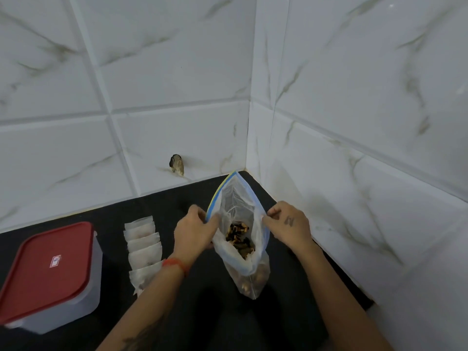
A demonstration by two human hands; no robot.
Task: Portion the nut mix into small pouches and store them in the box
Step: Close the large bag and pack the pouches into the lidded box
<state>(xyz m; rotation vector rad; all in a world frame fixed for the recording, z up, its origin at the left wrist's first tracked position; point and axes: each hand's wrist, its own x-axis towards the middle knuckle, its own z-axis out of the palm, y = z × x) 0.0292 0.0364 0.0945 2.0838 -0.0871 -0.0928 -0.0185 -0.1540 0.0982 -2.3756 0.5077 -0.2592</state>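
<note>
The zip bag is held wide open on the bench, one rim pinched by the left hand, the other by the right hand. Nut mix is seen between the two grips; small pouches and the red-lidded box lie left of the left grip.

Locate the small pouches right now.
Head view, lower left: the small pouches lie in an overlapping row on the black counter, between the red-lidded box and the left hand.

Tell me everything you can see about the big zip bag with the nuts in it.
The zip bag is clear, thin plastic with a blue and yellow zip strip at the mouth. It stands on the black counter, mouth pulled wide open. The left hand and right hand each pinch one side of the rim. Brown nut mix fills its lower part.
</note>
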